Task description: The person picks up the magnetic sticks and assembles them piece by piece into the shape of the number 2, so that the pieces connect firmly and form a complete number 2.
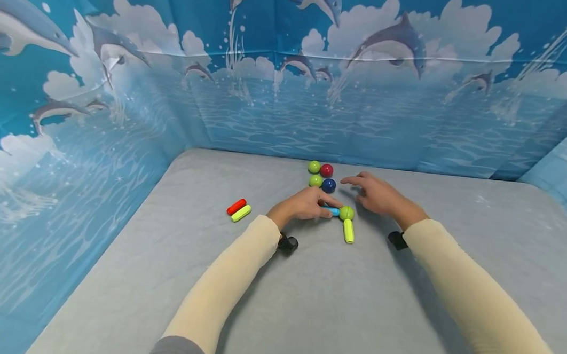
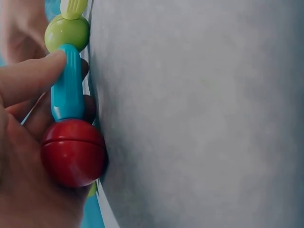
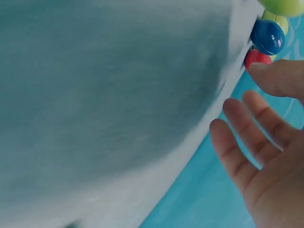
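My left hand (image 1: 305,203) pinches a light-blue ribbed toy rod (image 2: 68,88) between thumb and fingers, low over the grey cloth. One end of that rod meets a red ball (image 2: 73,154), which lies by the palm in the left wrist view. At its other end is a green ball (image 1: 346,213), from which a yellow-green rod (image 1: 348,232) points toward me. My right hand (image 1: 379,195) holds nothing and hovers to the right of a loose dark-blue ball (image 1: 328,186), its fingers spread and slightly bent in the right wrist view.
Beside the dark-blue ball sit a red ball (image 1: 326,170) and two green balls, one at the back (image 1: 314,167) and one nearer (image 1: 315,181). A red rod (image 1: 236,206) and a yellow-green rod (image 1: 241,213) lie to the left. Dolphin-print curtains (image 1: 287,113) border the grey table (image 1: 334,308).
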